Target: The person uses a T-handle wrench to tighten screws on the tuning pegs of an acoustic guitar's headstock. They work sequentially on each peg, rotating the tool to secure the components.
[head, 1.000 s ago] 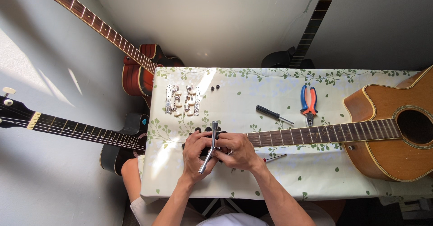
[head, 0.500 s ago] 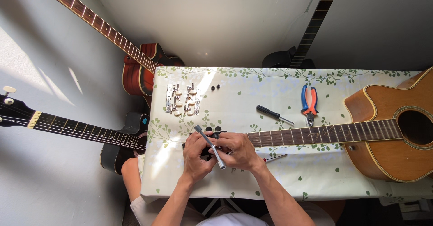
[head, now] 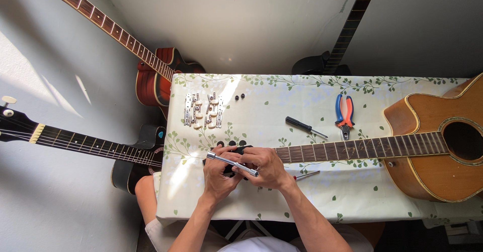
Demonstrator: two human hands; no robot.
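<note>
Both hands meet over the dark headstock (head: 232, 154) of a honey-brown acoustic guitar (head: 432, 146) lying along the surface (head: 282, 201), a table under a pale cloth printed with green leafy vines. The left hand (head: 219, 174) curls its fingers (head: 221, 157) closed around a slim silver metal socket driver (head: 232, 163), which lies slanted across the headstock with one end up by the left fingertips and the other end down by the right thumb. The right hand (head: 266, 167) is cupped over the headstock with bent fingers and pinches the lower end of the tool; how firmly, I cannot tell.

Beyond the fingers, toward the wall, lie two rows of chrome tuning machines with cream buttons (head: 204, 110), and just right of them two small black round parts (head: 239, 97). Farther to the right of the fingers, past the guitar's neck, are a black-handled screwdriver (head: 304, 126) and a pair of blue-and-orange-handled pliers (head: 344, 112). A thin screwdriver with a red handle (head: 307, 175) pokes out just beside the right wrist.

Around the surface, a red-bodied guitar (head: 153, 81) leans against the grey wall, a black guitar (head: 126, 156) rests low to the left of the fingers, and another dark guitar (head: 332, 61) stands behind the table. Sunlight falls in patches on the wall.
</note>
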